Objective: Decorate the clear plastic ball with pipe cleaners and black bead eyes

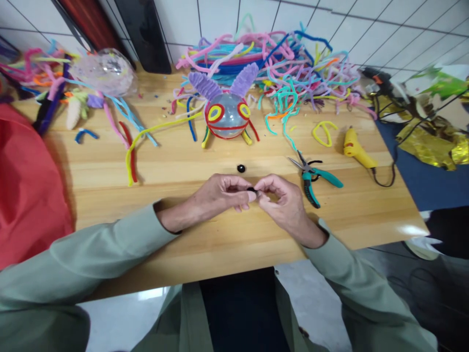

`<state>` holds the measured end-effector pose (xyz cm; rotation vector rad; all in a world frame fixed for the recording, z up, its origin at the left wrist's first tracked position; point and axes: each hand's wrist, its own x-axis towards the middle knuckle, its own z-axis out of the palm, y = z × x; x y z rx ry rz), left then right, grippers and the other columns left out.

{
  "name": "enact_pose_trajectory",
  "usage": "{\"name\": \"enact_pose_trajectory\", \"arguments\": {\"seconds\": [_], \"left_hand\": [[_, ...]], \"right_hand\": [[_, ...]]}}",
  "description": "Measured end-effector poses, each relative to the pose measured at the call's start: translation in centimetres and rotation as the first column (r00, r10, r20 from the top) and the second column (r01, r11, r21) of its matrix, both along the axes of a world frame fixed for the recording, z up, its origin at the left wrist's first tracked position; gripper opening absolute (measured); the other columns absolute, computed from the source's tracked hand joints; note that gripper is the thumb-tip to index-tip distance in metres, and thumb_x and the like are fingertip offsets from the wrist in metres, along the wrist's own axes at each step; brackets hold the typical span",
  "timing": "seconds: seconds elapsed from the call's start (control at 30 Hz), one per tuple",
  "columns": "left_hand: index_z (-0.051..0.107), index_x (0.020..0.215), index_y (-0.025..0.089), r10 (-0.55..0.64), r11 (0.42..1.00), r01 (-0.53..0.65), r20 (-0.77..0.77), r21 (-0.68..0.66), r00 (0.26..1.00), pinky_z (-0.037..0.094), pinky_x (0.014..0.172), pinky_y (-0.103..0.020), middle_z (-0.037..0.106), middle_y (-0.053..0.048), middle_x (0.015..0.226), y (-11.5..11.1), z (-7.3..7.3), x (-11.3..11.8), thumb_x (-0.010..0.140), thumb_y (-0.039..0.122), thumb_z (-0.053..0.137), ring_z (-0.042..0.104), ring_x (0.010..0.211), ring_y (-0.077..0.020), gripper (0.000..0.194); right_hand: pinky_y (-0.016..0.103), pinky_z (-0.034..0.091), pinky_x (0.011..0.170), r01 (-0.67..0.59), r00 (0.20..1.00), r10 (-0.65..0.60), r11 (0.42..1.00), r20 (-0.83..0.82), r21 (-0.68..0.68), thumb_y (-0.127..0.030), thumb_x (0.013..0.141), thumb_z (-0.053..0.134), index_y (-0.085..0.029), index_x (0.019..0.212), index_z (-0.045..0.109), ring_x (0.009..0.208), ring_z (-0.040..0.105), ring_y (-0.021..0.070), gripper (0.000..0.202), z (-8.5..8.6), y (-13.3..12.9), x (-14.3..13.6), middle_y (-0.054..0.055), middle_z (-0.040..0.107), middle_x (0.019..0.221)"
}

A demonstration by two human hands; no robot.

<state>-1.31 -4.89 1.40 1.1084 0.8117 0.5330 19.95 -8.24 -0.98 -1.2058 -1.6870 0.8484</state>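
Near the middle of the wooden table, my left hand (223, 193) and my right hand (280, 198) meet fingertip to fingertip. Between them they pinch a small black piece (252, 189), mostly covered by the fingers. Just beyond my hands lies a round black bead (241, 168). Farther back stands a clear ball figure (227, 117) with purple fuzzy ears, red and yellow ringed eyes and a red mouth line. Pliers with teal handles (311, 178) rest with their jaws apart to the right of my right hand.
A yellow glue gun (359, 150) with a cord lies at the right. Pipe cleaners (234, 56) are heaped at the back. Red cloth (29, 181) covers the left end of the wooden table (220, 249); a clear plastic ball (106, 71) sits back left. Gold foil (428, 142) lies far right.
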Motion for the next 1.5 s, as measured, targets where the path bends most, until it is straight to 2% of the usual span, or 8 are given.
{"name": "enact_pose_trajectory", "arguments": {"seconds": [0.13,0.37,0.57,0.77,0.93,1.07,1.33,1.5], "left_hand": [[0.080,0.092,0.014,0.048,0.992,-0.039,0.074,-0.118,0.996,0.064,0.076,-0.029,0.082,-0.007,0.082,0.3,-0.3,-0.2,0.082,0.053,0.092,0.078,0.076,-0.0174,0.042],[0.081,0.093,0.014,0.083,0.977,-0.053,0.138,-0.205,0.987,0.066,0.077,-0.028,0.083,-0.005,0.082,0.4,-0.9,-0.4,0.075,0.046,0.100,0.079,0.074,-0.0157,0.042],[0.079,0.093,0.014,0.124,0.983,-0.094,0.188,-0.159,0.974,0.063,0.073,-0.027,0.081,-0.004,0.078,-0.1,-1.2,0.0,0.079,0.047,0.098,0.076,0.070,-0.0143,0.040],[0.079,0.091,0.014,0.147,0.988,-0.153,0.309,-0.004,0.940,0.057,0.068,-0.023,0.079,-0.004,0.080,-0.5,-1.9,0.7,0.086,0.049,0.092,0.069,0.068,-0.0104,0.037],[0.077,0.090,0.015,0.159,0.987,-0.162,0.380,-0.025,0.911,0.052,0.066,-0.022,0.076,-0.003,0.079,-0.7,-2.1,1.2,0.086,0.048,0.093,0.063,0.065,-0.0088,0.037],[0.071,0.086,0.016,0.192,0.981,-0.188,0.367,-0.047,0.910,0.048,0.062,-0.022,0.073,-0.001,0.075,-1.0,-1.9,1.6,0.083,0.054,0.093,0.058,0.061,-0.0082,0.043],[0.080,0.087,0.017,0.312,0.918,-0.305,0.012,0.252,0.950,0.044,0.059,-0.023,0.067,0.001,0.066,-1.1,-1.4,1.4,0.086,0.047,0.088,0.055,0.060,-0.0095,0.031],[0.084,0.091,0.016,0.333,0.935,-0.331,0.004,0.125,0.943,0.050,0.059,-0.024,0.076,-0.003,0.076,-1.3,-1.2,1.6,0.076,0.051,0.095,0.058,0.061,-0.0102,0.040]], "right_hand": [[0.031,0.060,0.072,-0.002,0.998,-0.002,0.999,-0.058,-0.054,-0.014,0.085,0.067,-0.023,0.091,0.073,0.077,0.074,0.0164,0.013,0.4,0.0,0.0,0.002,0.079,0.086],[0.030,0.064,0.076,-0.046,0.970,-0.010,0.973,-0.243,-0.224,-0.020,0.087,0.076,-0.023,0.093,0.076,0.078,0.078,0.0154,0.007,0.5,0.0,-0.2,0.002,0.081,0.089],[0.031,0.067,0.073,-0.124,0.908,-0.025,0.938,-0.417,-0.324,-0.030,0.087,0.087,-0.023,0.093,0.077,0.074,0.078,0.0157,0.014,1.0,0.2,-0.4,0.001,0.082,0.086],[0.031,0.065,0.071,-0.178,0.826,-0.055,0.919,-0.562,-0.352,-0.033,0.087,0.090,-0.024,0.092,0.077,0.072,0.077,0.0149,0.016,0.8,0.0,-0.7,-0.001,0.080,0.080],[0.031,0.063,0.069,-0.193,0.793,-0.061,0.919,-0.606,-0.343,-0.030,0.087,0.090,-0.025,0.091,0.076,0.070,0.074,0.0141,0.015,0.2,-0.1,-0.9,-0.002,0.079,0.080],[0.030,0.059,0.066,-0.159,0.802,-0.082,0.925,-0.591,-0.344,-0.026,0.085,0.087,-0.025,0.088,0.074,0.065,0.070,0.0132,0.013,0.3,0.0,-1.0,-0.004,0.076,0.076],[0.028,0.052,0.061,0.100,0.937,-0.173,0.965,-0.303,-0.242,-0.019,0.075,0.076,-0.024,0.082,0.069,0.062,0.062,0.0122,0.011,1.0,0.4,-1.5,-0.005,0.068,0.070],[0.032,0.056,0.068,0.132,0.952,-0.170,0.978,-0.253,-0.159,-0.020,0.080,0.076,-0.025,0.086,0.070,0.071,0.068,0.0153,0.010,0.8,-0.2,-1.8,-0.002,0.072,0.079]]}}
